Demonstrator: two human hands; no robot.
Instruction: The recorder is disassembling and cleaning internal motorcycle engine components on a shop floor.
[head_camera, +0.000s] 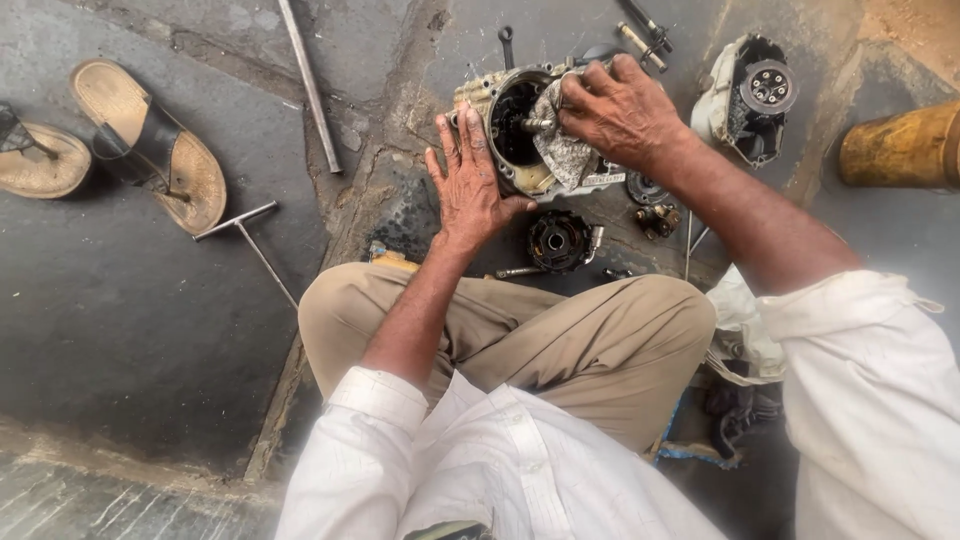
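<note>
Two hands are being kept on an engine casing (520, 130) that is lying on the concrete floor (150, 300) at twelve o'clock from the seated person's knees. The left hand (468, 180) is being laid flat against the casing's near rim at about seven o'clock, fingers spread and straight, nothing being pinched. The right hand (620, 112) is being pressed down at three o'clock of the round opening, fingers curled and bunched on a grey rag (565, 150) that is being held over the casing's right half. The short shaft inside the opening is being pointed up toward the camera, so the casing's flat face is being presented to both palms; the right hand is being kept nearer to the opening.

Open floor is being left at nine o'clock, up to a long metal rod (308, 85) and a T-handle wrench (245, 235). At four to six o'clock the room is being crowded by a clutch part (558, 240), and at two o'clock by a second cover (745, 95).
</note>
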